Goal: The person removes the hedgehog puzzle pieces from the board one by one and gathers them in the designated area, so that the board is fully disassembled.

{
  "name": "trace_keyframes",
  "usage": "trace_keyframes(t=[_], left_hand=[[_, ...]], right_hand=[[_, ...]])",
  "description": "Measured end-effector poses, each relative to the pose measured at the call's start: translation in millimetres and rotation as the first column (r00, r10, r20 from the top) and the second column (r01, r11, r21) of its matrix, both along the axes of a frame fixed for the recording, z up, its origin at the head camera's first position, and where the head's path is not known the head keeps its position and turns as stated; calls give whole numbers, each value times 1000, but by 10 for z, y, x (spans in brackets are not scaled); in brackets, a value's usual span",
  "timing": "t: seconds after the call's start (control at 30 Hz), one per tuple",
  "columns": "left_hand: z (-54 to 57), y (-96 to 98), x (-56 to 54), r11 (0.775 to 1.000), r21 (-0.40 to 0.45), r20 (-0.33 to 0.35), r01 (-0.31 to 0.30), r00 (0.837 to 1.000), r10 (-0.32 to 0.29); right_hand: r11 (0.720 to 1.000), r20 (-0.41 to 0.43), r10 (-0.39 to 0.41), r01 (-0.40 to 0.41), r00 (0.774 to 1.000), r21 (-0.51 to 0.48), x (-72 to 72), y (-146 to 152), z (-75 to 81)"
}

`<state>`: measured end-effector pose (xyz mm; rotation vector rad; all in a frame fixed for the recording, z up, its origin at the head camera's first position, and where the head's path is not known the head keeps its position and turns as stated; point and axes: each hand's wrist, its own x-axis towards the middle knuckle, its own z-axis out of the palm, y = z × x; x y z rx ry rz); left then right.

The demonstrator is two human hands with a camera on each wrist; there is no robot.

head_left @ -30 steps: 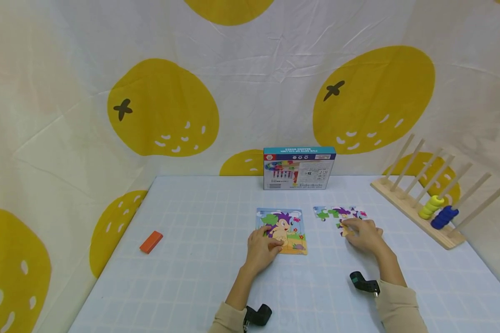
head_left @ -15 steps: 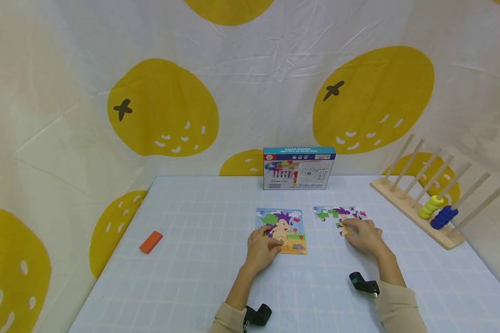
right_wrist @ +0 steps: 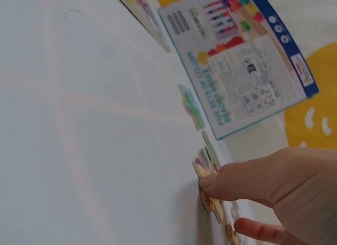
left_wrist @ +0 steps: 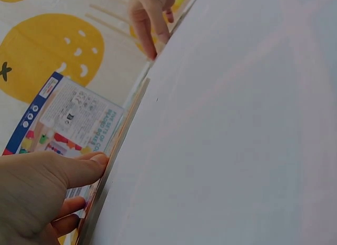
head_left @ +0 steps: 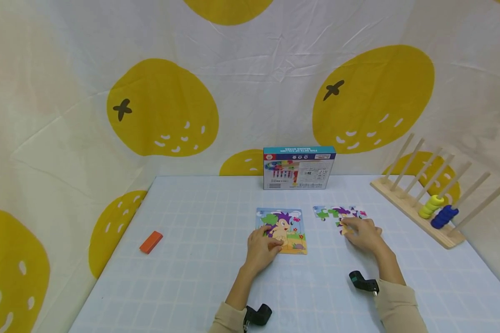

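Observation:
A square hedgehog jigsaw puzzle [head_left: 291, 231] lies in its tray at mid-table. My left hand [head_left: 260, 252] rests on its lower left part, fingers and thumb touching the picture. In the left wrist view, the thumb of the left hand [left_wrist: 52, 182] lies at the tray's near edge. To the right, several loose jigsaw pieces [head_left: 337, 212] lie partly joined on the cloth. My right hand [head_left: 364, 235] pinches a tan-and-purple jigsaw piece [head_left: 342, 230] at their lower side. The right wrist view shows its thumb on that puzzle piece [right_wrist: 210, 203]; the fingers hide part of it.
A printed toy box [head_left: 298, 169] stands at the back. On the right is a wooden peg rack [head_left: 416, 215] with yellow beads [head_left: 431, 207] and blue beads [head_left: 444, 217]. An orange block [head_left: 151, 242] lies at the left. The fruit-print curtain [head_left: 250, 92] hangs behind.

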<state>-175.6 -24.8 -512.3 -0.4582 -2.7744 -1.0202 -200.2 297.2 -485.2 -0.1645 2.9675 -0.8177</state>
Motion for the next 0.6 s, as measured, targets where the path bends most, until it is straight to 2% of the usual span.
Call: trace_keyframes(t=[0.17, 0.3, 0.5, 0.6], left_hand=[[2, -6, 7, 1000, -4, 5, -2, 1000, 2], [17, -6, 14, 1000, -1, 5, -3, 1000, 3], [24, -15, 6, 999, 34, -20, 4, 1000, -4], [22, -23, 5, 999, 45, -41, -2, 999, 4]], right_hand=[[1000, -34, 0, -1, 999, -17, 9, -3, 12], [997, -92, -16, 8, 996, -83, 1, -88, 29], [980, -217, -20, -24, 976, -199, -45, -402, 12], [967, -254, -9, -56, 967, -250, -79, -616, -17]])
